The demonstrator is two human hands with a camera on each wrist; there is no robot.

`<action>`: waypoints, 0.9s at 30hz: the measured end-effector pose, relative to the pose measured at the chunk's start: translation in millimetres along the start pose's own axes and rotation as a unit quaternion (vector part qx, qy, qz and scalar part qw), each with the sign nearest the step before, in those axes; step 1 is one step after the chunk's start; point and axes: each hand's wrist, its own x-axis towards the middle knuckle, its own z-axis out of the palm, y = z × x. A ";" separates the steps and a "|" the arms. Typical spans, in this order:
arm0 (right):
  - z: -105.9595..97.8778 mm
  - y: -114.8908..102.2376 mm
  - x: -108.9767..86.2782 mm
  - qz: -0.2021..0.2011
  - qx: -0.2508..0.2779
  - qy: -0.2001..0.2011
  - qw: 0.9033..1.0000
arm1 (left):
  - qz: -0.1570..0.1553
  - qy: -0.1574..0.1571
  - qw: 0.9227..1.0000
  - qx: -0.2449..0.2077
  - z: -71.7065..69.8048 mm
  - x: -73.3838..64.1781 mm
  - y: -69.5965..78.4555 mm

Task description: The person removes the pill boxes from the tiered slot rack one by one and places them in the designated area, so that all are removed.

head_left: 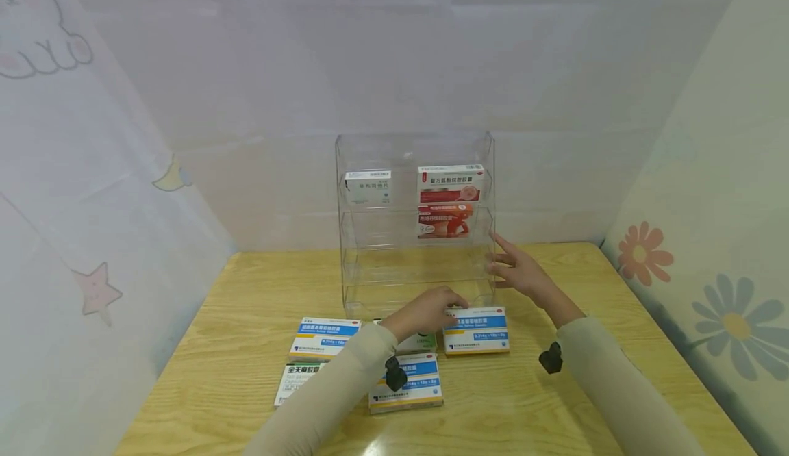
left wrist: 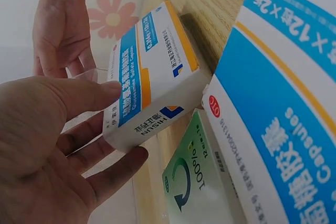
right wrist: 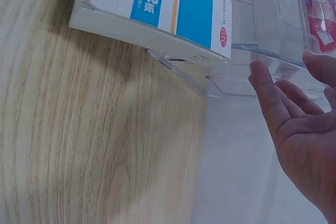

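My left hand point(head_left: 425, 313) pinches the end of a white, blue and orange medicine box point(head_left: 477, 336), thumb on the face and fingers beneath in the left wrist view. The same box point(right wrist: 157, 3) stands tilted in the right wrist view, one side raised off the table. My right hand point(head_left: 522, 272) is at the right side of a clear tiered rack point(head_left: 394, 261); its extended fingers point(right wrist: 268, 90) are at the plastic wall and hold no box. Whether they press on it I cannot tell. A green-and-white box point(left wrist: 194, 166) lies partly hidden beyond the left hand.
Two more blue-and-white boxes point(head_left: 325, 338) point(head_left: 407, 384) and a white box with green edging point(head_left: 296, 379) lie on the wooden table point(head_left: 493, 408). Upper rack tiers bear a pale box point(head_left: 368, 189), a red-and-white box point(head_left: 450, 185) and a red box point(head_left: 445, 222). Cloth walls surround the table.
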 end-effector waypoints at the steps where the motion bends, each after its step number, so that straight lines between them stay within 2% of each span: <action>1: 0.3 0.1 -0.2 -0.002 -0.001 0.001 1.000 | 0.001 0.001 1.000 0.000 -0.7 -1.4 0.1; 7: 1.7 -1.0 -1.9 0.001 -0.013 0.011 1.000 | 0.007 0.018 1.000 -0.023 -8.3 -9.4 -1.7; 11: 2.8 -1.2 -2.3 0.002 -0.022 0.012 1.000 | 0.021 0.042 0.998 -0.036 -20.3 -15.8 -4.0; 14: 3.2 -1.0 -2.7 -0.001 -0.023 0.012 1.000 | 0.036 0.067 0.996 -0.043 -35.7 -19.6 -4.8; 21: 3.9 -1.3 -3.3 -0.006 -0.018 0.008 1.000 | 0.035 0.113 0.991 -0.070 -81.3 -23.6 -4.7; 27: 6.6 -2.5 -4.6 -0.007 -0.020 0.009 1.000 | 0.028 0.167 0.985 -0.032 -113.5 -19.1 -7.5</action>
